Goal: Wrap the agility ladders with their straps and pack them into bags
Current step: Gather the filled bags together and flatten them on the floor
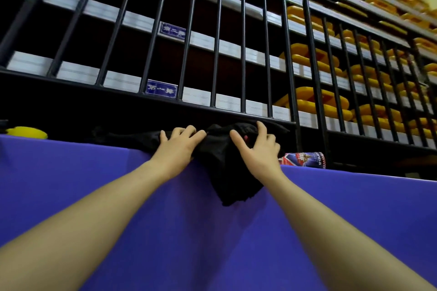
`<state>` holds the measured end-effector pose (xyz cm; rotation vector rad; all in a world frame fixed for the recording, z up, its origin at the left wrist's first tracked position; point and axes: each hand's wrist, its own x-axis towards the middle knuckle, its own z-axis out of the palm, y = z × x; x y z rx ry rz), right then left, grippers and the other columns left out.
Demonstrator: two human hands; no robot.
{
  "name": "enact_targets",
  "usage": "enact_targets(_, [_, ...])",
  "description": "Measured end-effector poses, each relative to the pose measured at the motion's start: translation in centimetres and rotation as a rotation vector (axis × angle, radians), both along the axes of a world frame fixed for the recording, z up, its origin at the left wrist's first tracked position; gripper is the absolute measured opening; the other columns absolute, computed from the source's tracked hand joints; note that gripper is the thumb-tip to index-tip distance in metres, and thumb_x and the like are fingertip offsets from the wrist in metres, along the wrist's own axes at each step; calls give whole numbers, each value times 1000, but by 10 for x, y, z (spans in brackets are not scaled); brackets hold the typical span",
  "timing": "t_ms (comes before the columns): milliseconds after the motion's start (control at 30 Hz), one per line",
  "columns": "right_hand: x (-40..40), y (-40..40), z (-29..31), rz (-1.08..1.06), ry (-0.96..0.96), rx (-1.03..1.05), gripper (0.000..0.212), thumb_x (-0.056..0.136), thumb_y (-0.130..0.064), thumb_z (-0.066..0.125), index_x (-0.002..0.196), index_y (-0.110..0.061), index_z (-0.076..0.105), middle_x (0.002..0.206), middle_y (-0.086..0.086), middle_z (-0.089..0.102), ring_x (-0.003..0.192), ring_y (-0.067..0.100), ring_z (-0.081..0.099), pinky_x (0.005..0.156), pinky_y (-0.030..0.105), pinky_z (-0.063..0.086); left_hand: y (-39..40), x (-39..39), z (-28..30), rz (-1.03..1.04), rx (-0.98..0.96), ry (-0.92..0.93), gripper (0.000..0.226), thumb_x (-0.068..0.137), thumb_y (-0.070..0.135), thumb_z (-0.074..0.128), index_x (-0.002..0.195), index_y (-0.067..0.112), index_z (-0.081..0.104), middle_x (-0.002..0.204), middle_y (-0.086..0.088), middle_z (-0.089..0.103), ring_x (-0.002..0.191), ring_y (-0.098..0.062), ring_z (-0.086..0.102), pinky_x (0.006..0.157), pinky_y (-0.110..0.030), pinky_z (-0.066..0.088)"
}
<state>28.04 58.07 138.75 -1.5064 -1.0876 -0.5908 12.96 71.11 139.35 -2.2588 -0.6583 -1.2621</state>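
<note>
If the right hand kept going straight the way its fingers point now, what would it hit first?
Probably the black railing's bottom bar. The right hand lies on the black bag, fingers pointing up and away, their tips just short of that bar; depth is unclear.
</note>
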Motion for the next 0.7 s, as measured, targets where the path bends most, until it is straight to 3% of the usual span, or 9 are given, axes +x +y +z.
enact_targets(100, [5,4,3,-256,-141,31,78,85,-75,36,148,-30,26,144,8,27,134,33,23,110,46,16,3,-6,-1,4,4,1,57,93,15,56,143,25,31,138,0,34,129,-26,30,109,-68,18])
enact_targets(200, [14,9,-4,-276,-86,9,78,84,-77,30,148,-33,25,155,9,14,143,32,10,113,55,7,2,-3,-4,51,53,13,61,94,17,53,146,25,23,141,2,32,130,-26,29,111,-64,19])
enact_targets(267, [16,12,-8,-217,-27,-2,82,83,-78,31,150,-32,20,155,11,14,144,31,8,113,57,13,-1,2,-7,41,148,0,71,93,13,51,151,29,14,148,3,27,131,-26,28,112,-61,19])
enact_targets(367, [16,13,-4,-219,-15,41,85,82,-78,33,150,-29,19,148,13,24,138,34,21,110,53,26,-9,13,-9,45,259,40,87,90,2,47,151,40,-3,153,3,18,132,-27,26,111,-62,17])
enact_targets(500, [29,12,-9,-407,12,52,83,82,-80,29,145,-28,26,148,15,22,136,39,23,111,57,13,-15,21,-7,39,172,68,80,86,-4,46,149,35,16,146,4,25,130,-26,27,112,-66,9])
enact_targets(633, [35,18,-17,-231,60,61,78,83,-77,34,141,-25,31,133,14,33,123,41,42,103,51,36,-15,22,-8,10,151,69,77,83,-6,45,146,32,23,142,3,27,127,-27,27,111,-67,6])
enact_targets(700, [32,18,-16,-212,-1,133,71,86,-71,40,135,-20,39,128,13,36,117,40,44,98,46,38,-17,21,-8,-2,165,63,77,82,-7,44,146,31,23,141,2,28,126,-27,28,112,-66,7])
